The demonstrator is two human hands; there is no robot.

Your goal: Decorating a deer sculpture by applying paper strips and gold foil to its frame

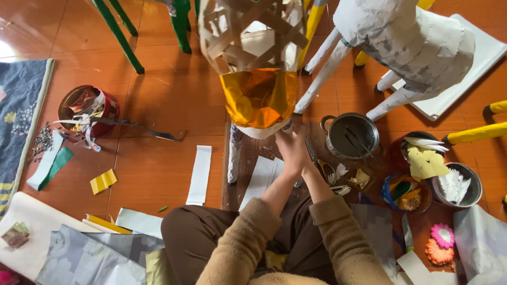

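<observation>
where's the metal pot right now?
In the head view the metal pot stands on the floor right of centre, just right of the person's joined hands, below the white papier-mâché animal figure.

Glossy amber foil wraps a frame of matt woven paper strips, and the animal figure beside it wears rough, torn white paper. The pot is dull grey metal, the floor smooth, shiny wood, the sleeves soft knitted cloth.

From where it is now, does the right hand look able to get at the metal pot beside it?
Probably yes: the right hand is at the gold-wrapped figure, and the metal pot stands just to its right with only scissors lying between.
</observation>
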